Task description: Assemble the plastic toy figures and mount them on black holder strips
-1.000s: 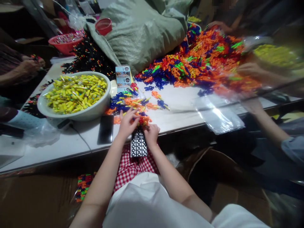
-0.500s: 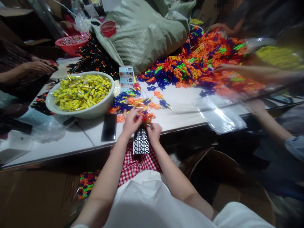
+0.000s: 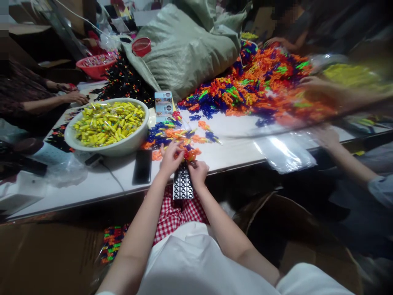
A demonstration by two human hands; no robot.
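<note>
My left hand [image 3: 170, 157] rests on a small heap of orange, red and blue plastic pieces [image 3: 176, 137] at the table's near edge, fingers curled and pinching among them. My right hand [image 3: 198, 172] sits just right of it, fingers closed on a small red-orange piece [image 3: 190, 154]. Between and below both hands a black grid tray [image 3: 182, 187] with rows of holes leans from the table edge down onto my red-checked lap.
A white basin of yellow pieces [image 3: 107, 123] stands left, a black phone [image 3: 142, 166] beside it. A big multicoloured pile [image 3: 254, 86] and a grey-green sack [image 3: 190, 49] lie behind. Clear bags [image 3: 284, 151] lie right. Other people's hands work at the left [image 3: 72, 97] and right [image 3: 325, 135].
The view has shifted slightly. My hands stay at the tray's top, fingers working among the pieces. The people at left and right have moved their hands.
</note>
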